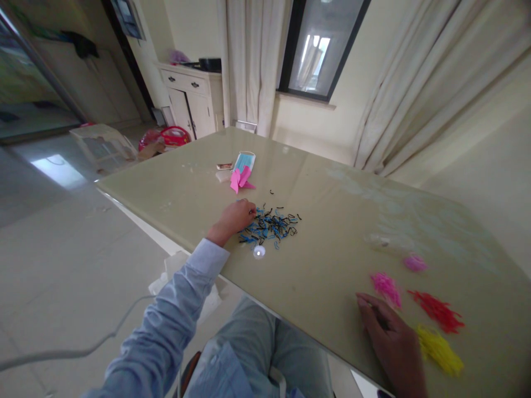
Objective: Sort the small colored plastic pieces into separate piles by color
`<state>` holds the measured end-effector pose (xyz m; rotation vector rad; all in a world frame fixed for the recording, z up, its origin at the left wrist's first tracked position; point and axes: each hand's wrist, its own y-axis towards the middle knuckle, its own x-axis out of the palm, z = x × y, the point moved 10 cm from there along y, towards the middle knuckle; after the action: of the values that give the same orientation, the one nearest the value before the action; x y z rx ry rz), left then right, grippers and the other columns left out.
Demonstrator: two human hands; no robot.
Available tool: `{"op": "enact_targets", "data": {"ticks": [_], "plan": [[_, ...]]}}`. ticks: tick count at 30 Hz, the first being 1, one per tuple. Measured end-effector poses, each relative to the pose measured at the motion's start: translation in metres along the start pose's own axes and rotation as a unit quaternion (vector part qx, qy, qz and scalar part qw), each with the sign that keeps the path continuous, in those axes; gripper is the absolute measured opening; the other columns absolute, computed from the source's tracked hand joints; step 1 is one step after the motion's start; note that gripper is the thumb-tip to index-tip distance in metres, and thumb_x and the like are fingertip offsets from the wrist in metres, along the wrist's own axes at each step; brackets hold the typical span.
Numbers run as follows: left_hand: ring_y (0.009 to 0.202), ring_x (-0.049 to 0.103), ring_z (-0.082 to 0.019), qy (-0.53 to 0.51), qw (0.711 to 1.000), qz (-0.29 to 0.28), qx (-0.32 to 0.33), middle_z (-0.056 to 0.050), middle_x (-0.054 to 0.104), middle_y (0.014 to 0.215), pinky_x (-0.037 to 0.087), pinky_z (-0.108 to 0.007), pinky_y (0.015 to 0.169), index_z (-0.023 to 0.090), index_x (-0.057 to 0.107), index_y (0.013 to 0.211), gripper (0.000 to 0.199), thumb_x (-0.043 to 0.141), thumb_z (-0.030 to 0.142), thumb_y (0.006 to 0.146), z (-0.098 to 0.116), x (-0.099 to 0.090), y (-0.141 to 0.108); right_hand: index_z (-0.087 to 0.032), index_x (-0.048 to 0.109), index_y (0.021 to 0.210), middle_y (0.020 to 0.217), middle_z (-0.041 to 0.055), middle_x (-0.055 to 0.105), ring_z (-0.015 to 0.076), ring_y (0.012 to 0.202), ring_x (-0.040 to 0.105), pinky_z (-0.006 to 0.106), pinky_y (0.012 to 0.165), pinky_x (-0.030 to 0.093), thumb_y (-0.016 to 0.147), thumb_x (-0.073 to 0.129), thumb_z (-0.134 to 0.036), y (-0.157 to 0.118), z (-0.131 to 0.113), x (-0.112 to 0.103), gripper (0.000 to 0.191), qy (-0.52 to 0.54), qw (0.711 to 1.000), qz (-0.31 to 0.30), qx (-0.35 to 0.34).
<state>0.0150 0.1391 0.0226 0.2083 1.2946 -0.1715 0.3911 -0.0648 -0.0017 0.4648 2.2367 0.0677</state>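
My left hand is at the left edge of a pile of black and blue strands, its fingers closed at the strands; what they hold is too small to make out. Over the near right part of the table, my right hand has its thumb and fingers curled together at the tips, with nothing I can identify between them. Around it lie a pink pile, a red pile and a yellow pile. A small white round object sits just in front of the black and blue pile.
On the table, a blue face mask, pink pieces and a small brown-and-white item lie beyond my left hand. A clear plastic item and a light pink bundle are at the right. A cabinet stands behind.
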Motion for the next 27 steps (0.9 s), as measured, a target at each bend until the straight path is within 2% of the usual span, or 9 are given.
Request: {"op": "enact_targets", "data": {"ticks": [4,9,13,18,23,25,26,27], "plan": [[0.095,0.066,-0.026,0.005,1.0,-0.005,0.006,-0.014,0.068,0.104,0.05,-0.034,0.083,0.016,0.073,0.103,0.029,0.046,0.022,0.094,0.001,0.003,0.001,-0.021,0.08,0.087,0.09,0.0084,0.08,0.0246,0.069,0.075,0.03,0.061,0.061,0.077,0.058,-0.062,0.0,-0.002,-0.002,0.048,-0.011,1.0,0.009,0.001],[0.098,0.066,-0.024,0.007,1.0,-0.008,0.013,-0.014,0.065,0.106,0.05,-0.034,0.085,0.016,0.069,0.105,0.028,0.043,0.02,0.096,0.0,0.01,0.003,-0.021,0.08,0.089,0.086,0.0076,0.08,0.0224,0.061,0.072,0.03,0.059,0.06,0.079,0.057,-0.062,0.0,-0.004,-0.002,0.047,-0.014,1.0,0.001,-0.002],[0.098,0.065,-0.024,0.0,1.0,-0.003,0.017,-0.014,0.063,0.108,0.049,-0.034,0.086,0.015,0.066,0.106,0.026,0.043,0.017,0.095,-0.001,0.016,0.004,-0.022,0.08,0.088,0.086,0.0075,0.08,0.0226,0.062,0.073,0.03,0.059,0.06,0.078,0.058,-0.063,0.001,-0.003,-0.002,0.048,-0.017,1.0,0.005,-0.003],[0.095,0.063,-0.026,-0.046,0.998,0.022,0.03,-0.014,0.062,0.105,0.049,-0.037,0.086,0.015,0.064,0.099,0.023,0.043,0.012,0.091,0.001,0.012,0.001,-0.021,0.08,0.089,0.085,0.0079,0.079,0.021,0.057,0.071,0.029,0.055,0.058,0.078,0.057,-0.065,0.001,0.0,-0.001,0.051,-0.01,1.0,-0.004,0.009],[0.089,0.059,-0.021,-0.133,0.988,0.062,0.038,-0.009,0.062,0.093,0.048,-0.034,0.083,0.017,0.058,0.088,0.016,0.043,0.013,0.089,0.009,-0.007,-0.016,-0.02,0.079,0.089,0.086,0.008,0.08,0.0212,0.058,0.071,0.03,0.056,0.059,0.078,0.056,-0.066,0.001,0.0,-0.001,0.052,-0.019,1.0,-0.001,0.007],[0.079,0.057,-0.018,-0.203,0.976,0.067,0.035,-0.005,0.06,0.083,0.047,-0.03,0.074,0.018,0.054,0.084,0.014,0.042,0.018,0.091,0.015,-0.012,-0.029,-0.021,0.079,0.089,0.089,0.0085,0.08,0.0222,0.061,0.072,0.03,0.057,0.059,0.077,0.056,-0.066,0.0,0.0,-0.001,0.052,-0.023,1.0,0.004,0.009],[0.071,0.054,-0.015,-0.257,0.964,0.059,0.033,-0.003,0.057,0.078,0.046,-0.027,0.067,0.019,0.052,0.084,0.014,0.041,0.022,0.092,0.018,-0.012,-0.036,-0.021,0.079,0.089,0.089,0.0087,0.08,0.0227,0.063,0.073,0.03,0.058,0.059,0.077,0.056,-0.066,0.0,0.001,-0.001,0.052,-0.024,1.0,0.006,0.011],[0.061,0.048,-0.013,-0.384,0.922,0.034,0.02,-0.001,0.053,0.072,0.041,-0.025,0.057,0.019,0.051,0.082,0.015,0.043,0.027,0.092,0.021,-0.008,-0.043,-0.021,0.079,0.089,0.09,0.0088,0.08,0.023,0.064,0.073,0.03,0.059,0.059,0.077,0.057,-0.065,0.0,0.0,-0.001,0.052,-0.022,1.0,0.006,0.013]]}}
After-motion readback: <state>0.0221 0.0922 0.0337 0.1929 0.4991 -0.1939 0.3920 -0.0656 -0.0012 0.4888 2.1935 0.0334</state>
